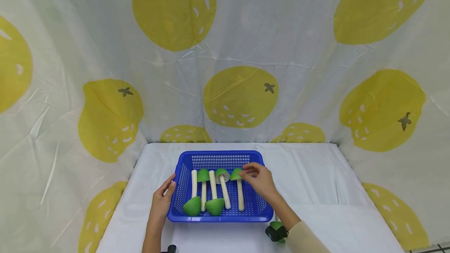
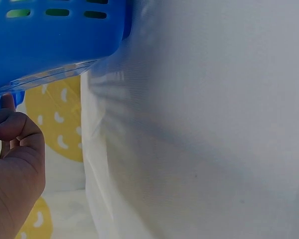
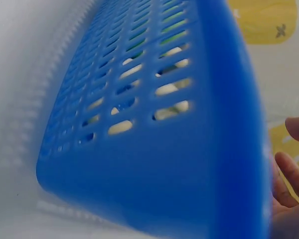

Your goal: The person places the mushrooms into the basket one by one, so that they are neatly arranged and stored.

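Several toy mushrooms with green caps and cream stems lie in a row inside a blue plastic basket (image 1: 219,219). Some caps point away from me and others toward me. At the basket's left rim is my left hand (image 1: 161,198), its fingertips right against the edge from outside. My right hand (image 1: 261,180) reaches over the right side, thumb and fingers apart beside the green cap of the rightmost mushroom (image 1: 240,198). In the right wrist view, the basket wall (image 3: 124,184) hides that mushroom from the fingers (image 3: 294,174).
Another green object (image 1: 282,239) lies on the white-covered table (image 1: 302,175) below the basket's front right corner, partly behind the right wrist's black camera (image 1: 274,232). A lemon-patterned curtain (image 1: 242,100) stands behind the table and at both sides.
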A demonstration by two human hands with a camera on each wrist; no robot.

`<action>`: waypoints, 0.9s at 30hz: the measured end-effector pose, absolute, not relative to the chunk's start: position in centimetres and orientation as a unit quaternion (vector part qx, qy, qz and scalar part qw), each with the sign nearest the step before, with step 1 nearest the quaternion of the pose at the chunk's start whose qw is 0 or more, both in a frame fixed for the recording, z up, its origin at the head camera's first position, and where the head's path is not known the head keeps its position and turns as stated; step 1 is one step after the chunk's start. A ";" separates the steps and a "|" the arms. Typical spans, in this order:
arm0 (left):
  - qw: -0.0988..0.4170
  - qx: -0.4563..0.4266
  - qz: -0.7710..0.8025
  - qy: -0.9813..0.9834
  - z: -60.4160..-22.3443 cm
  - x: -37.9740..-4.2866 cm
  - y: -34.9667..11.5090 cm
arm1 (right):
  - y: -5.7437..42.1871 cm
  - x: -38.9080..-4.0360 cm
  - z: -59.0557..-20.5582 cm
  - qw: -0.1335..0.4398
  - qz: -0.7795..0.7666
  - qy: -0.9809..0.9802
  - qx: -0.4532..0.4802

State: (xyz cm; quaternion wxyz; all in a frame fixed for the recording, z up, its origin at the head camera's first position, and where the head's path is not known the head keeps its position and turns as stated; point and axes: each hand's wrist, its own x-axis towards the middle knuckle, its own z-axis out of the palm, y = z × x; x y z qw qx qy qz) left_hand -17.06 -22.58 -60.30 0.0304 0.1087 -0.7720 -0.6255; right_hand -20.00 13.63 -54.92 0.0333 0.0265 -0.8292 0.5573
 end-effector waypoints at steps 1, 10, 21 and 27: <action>0.029 0.109 -0.627 -0.771 -60.3 -17.1 -22.6 | 13.9 -19.9 -54.8 0.036 0.557 -0.829 0.029; 0.026 0.117 -0.620 -0.775 -60.5 -17.2 -22.5 | 16.0 -19.3 -54.0 0.045 0.562 -0.825 0.030; 0.026 0.120 -0.605 -0.787 -60.4 -17.3 -22.5 | 20.5 -18.9 -52.6 0.079 0.566 -0.820 0.018; 0.014 0.123 -0.614 -0.779 -58.3 -16.4 -22.0 | 22.8 -18.4 -52.0 0.089 0.554 -0.828 0.017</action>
